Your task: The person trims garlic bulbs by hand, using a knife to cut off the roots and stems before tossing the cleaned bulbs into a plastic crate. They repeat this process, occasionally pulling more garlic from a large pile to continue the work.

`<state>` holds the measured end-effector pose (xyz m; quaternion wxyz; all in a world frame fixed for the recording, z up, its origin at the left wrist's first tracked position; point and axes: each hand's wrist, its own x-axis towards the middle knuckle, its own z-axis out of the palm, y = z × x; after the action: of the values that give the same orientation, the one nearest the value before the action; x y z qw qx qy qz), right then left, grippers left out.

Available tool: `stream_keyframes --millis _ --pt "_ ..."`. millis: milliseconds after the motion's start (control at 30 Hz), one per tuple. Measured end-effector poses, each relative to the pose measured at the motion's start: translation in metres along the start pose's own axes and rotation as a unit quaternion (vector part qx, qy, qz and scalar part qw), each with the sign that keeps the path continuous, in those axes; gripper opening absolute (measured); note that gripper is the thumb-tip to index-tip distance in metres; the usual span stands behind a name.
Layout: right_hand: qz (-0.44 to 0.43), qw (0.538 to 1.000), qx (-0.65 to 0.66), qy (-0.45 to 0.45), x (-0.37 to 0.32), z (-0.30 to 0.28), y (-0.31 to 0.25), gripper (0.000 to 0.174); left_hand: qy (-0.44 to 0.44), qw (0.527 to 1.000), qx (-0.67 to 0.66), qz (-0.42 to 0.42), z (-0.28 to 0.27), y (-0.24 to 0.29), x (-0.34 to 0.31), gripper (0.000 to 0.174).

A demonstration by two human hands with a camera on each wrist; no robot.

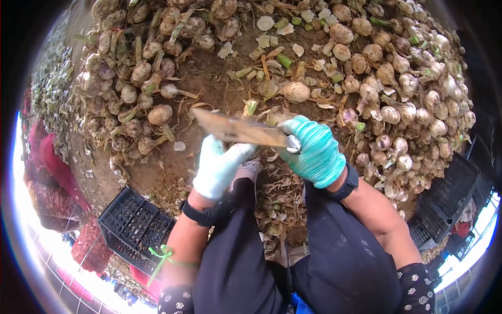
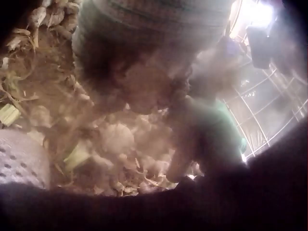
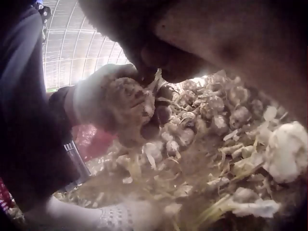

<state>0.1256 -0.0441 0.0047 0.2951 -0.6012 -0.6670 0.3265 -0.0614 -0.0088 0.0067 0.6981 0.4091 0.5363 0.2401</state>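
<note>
Dry soil [image 1: 206, 73] below, left fingers [image 1: 212, 149] pinch knobbly garlic [image 3: 126, 96], right fingers [image 1: 300, 128] grip flat tool [image 1: 240, 131]

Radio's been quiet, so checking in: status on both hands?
Right hand grips the blade. Left hand curled, seemingly round a garlic bulb. Blade hides left fingertips from head view.

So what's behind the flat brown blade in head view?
Past the blade: a green-tipped stalk and part of the pale-gloved left hand. Its fingertips are covered; the right wrist view suggests they hold a garlic bulb.
</note>
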Motion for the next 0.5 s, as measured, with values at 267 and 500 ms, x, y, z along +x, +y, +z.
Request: stream_keyframes --millis 267,500 --pt "0.058 0.99 -0.099 -0.08 0.0 0.014 0.03 0.021 -0.042 0.994 0.098 -0.02 0.004 0.011 -0.008 0.029" --pt "0.304 0.949 0.071 0.04 -0.027 0.004 0.046 0.027 0.079 0.996 0.047 -0.016 0.006 0.021 0.012 0.033"
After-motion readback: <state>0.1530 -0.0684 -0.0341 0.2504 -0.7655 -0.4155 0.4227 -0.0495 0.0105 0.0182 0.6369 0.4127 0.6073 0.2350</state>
